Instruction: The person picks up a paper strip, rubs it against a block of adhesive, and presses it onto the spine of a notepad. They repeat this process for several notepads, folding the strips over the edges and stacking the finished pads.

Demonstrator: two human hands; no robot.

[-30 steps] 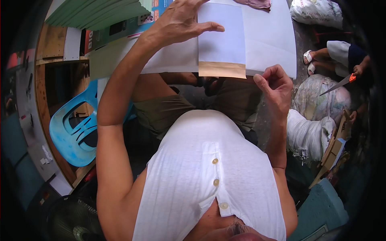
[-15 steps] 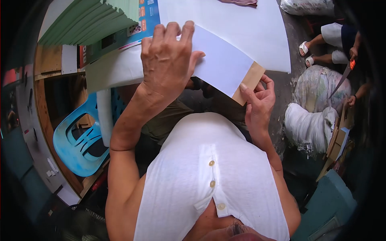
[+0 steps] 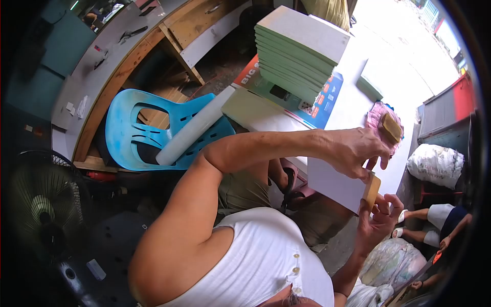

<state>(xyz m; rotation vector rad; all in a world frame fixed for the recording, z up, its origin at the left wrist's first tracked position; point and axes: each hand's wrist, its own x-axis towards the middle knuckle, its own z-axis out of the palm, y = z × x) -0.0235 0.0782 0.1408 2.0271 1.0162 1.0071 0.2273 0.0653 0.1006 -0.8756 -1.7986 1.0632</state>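
Note:
A white sheet [image 3: 335,184] lies at the table's near edge, with a tan strip [image 3: 372,192] along its right end. The strip now stands up at an angle from the sheet. My right hand [image 3: 377,220] is closed on its lower part, thumb on the near side and fingers behind. From above, my left hand [image 3: 355,151] reaches across with bent fingers pinched at the strip's upper end. Just beyond my left hand, a brown block [image 3: 391,128] rests on a crumpled pink cloth [image 3: 376,115].
A tall stack of green-edged pads [image 3: 296,56] stands on blue printed sheets [image 3: 330,100]. At left are a blue plastic chair [image 3: 120,128] with a white roll [image 3: 197,125] across it, and a fan [image 3: 43,210]. Another person [image 3: 442,220] and white sacks [image 3: 437,163] are at right.
The view has swung round, bringing the stack to the middle. My left hand has gone from over the sheet to the strip's end. The strip has tilted up in my right hand.

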